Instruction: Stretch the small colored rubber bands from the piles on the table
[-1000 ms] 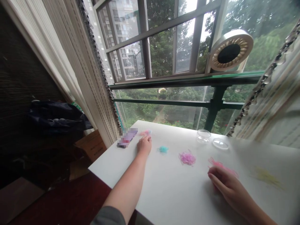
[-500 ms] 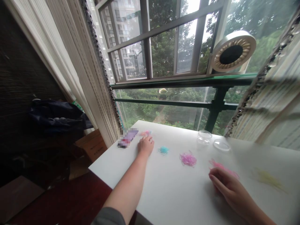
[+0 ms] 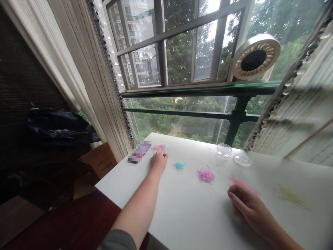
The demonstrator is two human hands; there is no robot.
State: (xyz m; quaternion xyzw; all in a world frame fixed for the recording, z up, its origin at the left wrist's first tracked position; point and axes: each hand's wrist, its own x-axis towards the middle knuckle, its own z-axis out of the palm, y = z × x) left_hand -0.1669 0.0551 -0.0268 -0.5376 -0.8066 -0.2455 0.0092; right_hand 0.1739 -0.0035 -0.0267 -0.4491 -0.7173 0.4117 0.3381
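Observation:
My left hand [image 3: 159, 161] rests near the far left of the white table [image 3: 182, 211], its fingers drawn together beside a small mixed-colour pile [image 3: 160, 147]. What it pinches, if anything, is too small to tell. My right hand [image 3: 243, 201] is curled on its side just in front of a pink pile [image 3: 244, 185]; the inside of its fingers is hidden. Between the hands lie a turquoise pile [image 3: 179, 165] and a purple pile [image 3: 205, 174] of thin strands or bands. A yellow pile [image 3: 292, 196] is right of my right hand.
A purple phone-like object [image 3: 142, 151], partly pixelated, lies at the table's left edge. Toward the back stand a clear round container [image 3: 223, 152] and a clear lid [image 3: 242, 159]. A round fan [image 3: 256, 58] is by the window; curtains hang on both sides.
The fingers of my left hand have drawn together beside the mixed-colour pile. My right hand stays curled near the pink pile. The whole view has shifted slightly.

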